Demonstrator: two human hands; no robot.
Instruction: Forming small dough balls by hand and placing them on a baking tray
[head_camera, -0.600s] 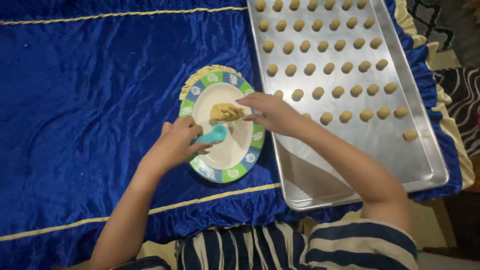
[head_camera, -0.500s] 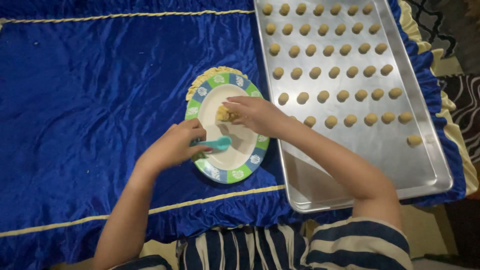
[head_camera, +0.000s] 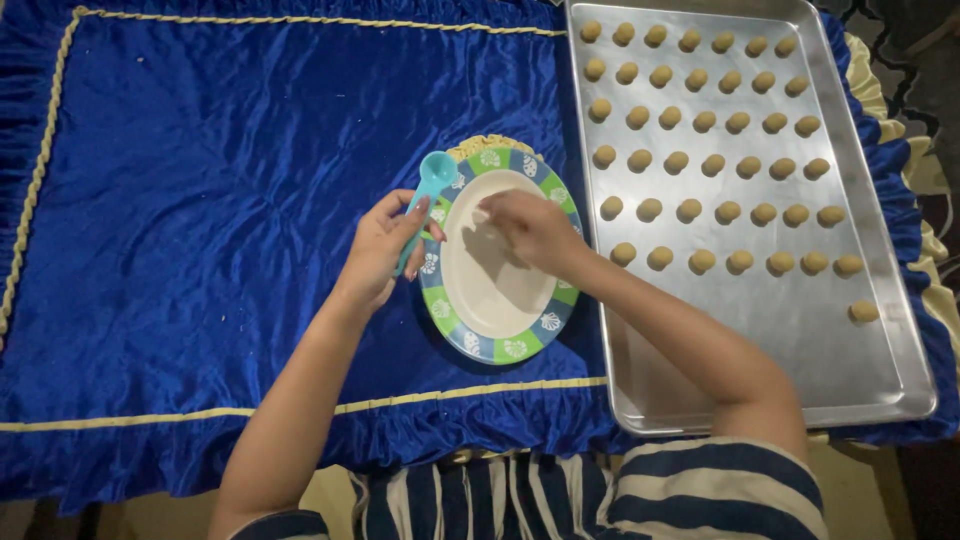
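Left hand (head_camera: 385, 245): fingers closed around the handle of a small turquoise plastic measuring spoon (head_camera: 428, 196), at the left rim of the round cream plate with a green-and-blue patterned border (head_camera: 500, 345).
Spoon axis: bowl points away from the person, slightly right.
Right hand (head_camera: 530, 228): over the plate's centre, fingers curled; contents cannot be told.
Nearer hand: the left, already gripping.
Surroundings: blue satin cloth (head_camera: 220, 200); silver metal baking tray (head_camera: 840, 370) with rows of tan dough balls (head_camera: 690, 210), just right of the plate.

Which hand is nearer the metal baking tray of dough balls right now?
Right. The right hand is over the plate beside the metal baking tray; the left hand, holding a teal spoon, is beyond the plate's far rim.
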